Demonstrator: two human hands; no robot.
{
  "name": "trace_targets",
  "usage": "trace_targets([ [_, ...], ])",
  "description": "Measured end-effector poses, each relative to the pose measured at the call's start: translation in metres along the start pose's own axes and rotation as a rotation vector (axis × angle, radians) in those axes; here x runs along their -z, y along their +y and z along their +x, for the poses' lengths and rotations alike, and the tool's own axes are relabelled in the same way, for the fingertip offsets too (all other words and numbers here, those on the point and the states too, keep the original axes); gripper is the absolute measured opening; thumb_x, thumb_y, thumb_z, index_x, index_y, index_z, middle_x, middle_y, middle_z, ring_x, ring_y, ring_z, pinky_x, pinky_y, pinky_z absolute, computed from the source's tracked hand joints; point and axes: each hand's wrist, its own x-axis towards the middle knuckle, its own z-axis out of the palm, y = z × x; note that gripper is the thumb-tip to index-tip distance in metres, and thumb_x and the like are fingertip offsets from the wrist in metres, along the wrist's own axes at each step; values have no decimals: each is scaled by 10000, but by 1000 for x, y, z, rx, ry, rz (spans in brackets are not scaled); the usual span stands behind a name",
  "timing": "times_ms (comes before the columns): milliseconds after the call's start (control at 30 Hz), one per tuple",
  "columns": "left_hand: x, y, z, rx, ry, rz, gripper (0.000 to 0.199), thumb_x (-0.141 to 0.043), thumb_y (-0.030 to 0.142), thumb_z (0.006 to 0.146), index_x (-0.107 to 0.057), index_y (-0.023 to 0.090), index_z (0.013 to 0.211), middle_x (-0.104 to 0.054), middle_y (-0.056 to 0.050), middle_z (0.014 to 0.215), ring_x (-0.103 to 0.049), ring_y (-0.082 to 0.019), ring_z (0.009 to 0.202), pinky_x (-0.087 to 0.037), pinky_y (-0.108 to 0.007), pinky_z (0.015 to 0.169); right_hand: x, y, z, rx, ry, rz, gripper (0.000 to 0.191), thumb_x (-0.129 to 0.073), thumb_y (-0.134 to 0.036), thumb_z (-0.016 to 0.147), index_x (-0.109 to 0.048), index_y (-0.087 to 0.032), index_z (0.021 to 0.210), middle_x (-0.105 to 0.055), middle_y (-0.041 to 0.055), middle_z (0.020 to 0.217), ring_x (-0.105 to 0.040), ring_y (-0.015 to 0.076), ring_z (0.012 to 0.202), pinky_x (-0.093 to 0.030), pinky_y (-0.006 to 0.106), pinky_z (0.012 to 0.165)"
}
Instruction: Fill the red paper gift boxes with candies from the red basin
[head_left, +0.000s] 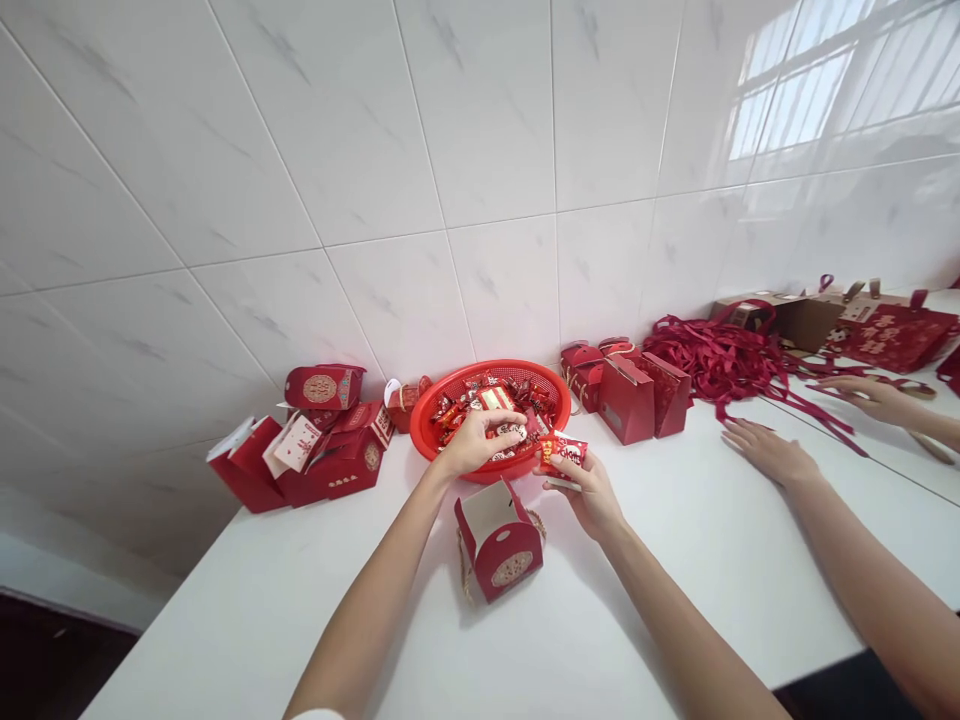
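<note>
My left hand (484,443) reaches into a red plastic basket (421,425) full of wrapped candies, its fingers closed round a small wrapped candy (513,429). At the basket's right front edge, my right hand (591,490) grips red candy packets (564,453) with white lettering; how many is hard to tell. Below both hands, a dark red gift box (499,550) stands on the table with its top open. It has a gold emblem on its front and a twisted rope handle at each side. The inside shows pale, and its bottom is mostly hidden.
Red boxes and cards (330,460) are piled at the left. More red boxes (630,395) stand right of the basket, beside a heap of dark red ribbons (712,350). Another person's hands (772,455) rest at the right, near red bags (892,330). A tiled wall runs behind.
</note>
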Motion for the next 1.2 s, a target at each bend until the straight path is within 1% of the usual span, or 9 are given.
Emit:
trace_targets([
  [233,0,5,-38,88,173,-112,477,-768,443,726,-763,129,1085,-755,-135,1119,-702,-296,1046,-562,-394,923,-2,0,-3,-31,-55,-40,386,-887,-323,574,-673,-180,861,-744,33,827,-729,198,694,-551,247,556],
  [400,1,8,-54,120,179,-166,626,-806,431,689,-698,140,1232,-684,-138,1275,-641,-315,1186,-512,-426,1029,-4,-2,-5,-34,-62,-50,395,-885,-364,565,-665,-177,834,-721,18,768,-685,160,617,-506,241,535],
  [533,3,11,-66,123,177,-133,545,-791,403,706,-727,146,1182,-717,-133,1217,-654,-313,1156,-507,-438,1031,-4,-2,-6,-38,-66,-73,388,-880,-376,568,-645,-184,809,-693,2,724,-653,144,576,-477,247,530],
  [633,7,18,-76,124,143,-86,457,-776,368,722,-746,153,1125,-746,-124,1123,-688,-291,1054,-551,-413,941,-4,-1,-6,-43,-63,-84,396,-885,-380,556,-635,-186,795,-685,-5,705,-641,139,558,-465,247,524],
  [800,15,35,-90,110,-45,59,329,-693,315,804,-730,173,1099,-749,-82,977,-699,-220,889,-571,-347,826,-4,0,-7,-38,-48,-92,417,-888,-385,549,-638,-188,819,-696,-7,725,-631,135,542,-462,251,523],
  [900,17,44,-95,75,-14,211,202,-636,323,857,-753,197,963,-715,-86,1079,-675,-226,986,-539,-364,922,-6,1,-8,-22,-69,-107,395,-878,-386,574,-634,-186,812,-695,-2,718,-617,134,538,-460,257,521],
  [1000,18,49,-100,98,-16,367,196,-618,343,875,-771,221,869,-655,-91,1209,-627,-262,1132,-496,-397,1004,-8,1,-10,-2,-86,-124,372,-873,-387,591,-625,-182,776,-675,-4,665,-604,134,526,-446,255,506],
  [1100,20,51,-104,153,-68,417,213,-613,364,876,-785,238,891,-649,-90,1243,-615,-282,1170,-521,-387,970,-9,1,-10,7,-76,-134,384,-885,-386,565,-626,-179,761,-678,-1,661,-601,137,522,-447,261,507],
  [1200,22,49,-107,213,-72,374,248,-629,345,850,-780,234,1013,-696,-88,1222,-650,-286,1130,-537,-382,957,-10,1,-11,7,-72,-141,387,-886,-387,562,-636,-177,770,-682,4,663,-595,137,525,-449,265,511],
])
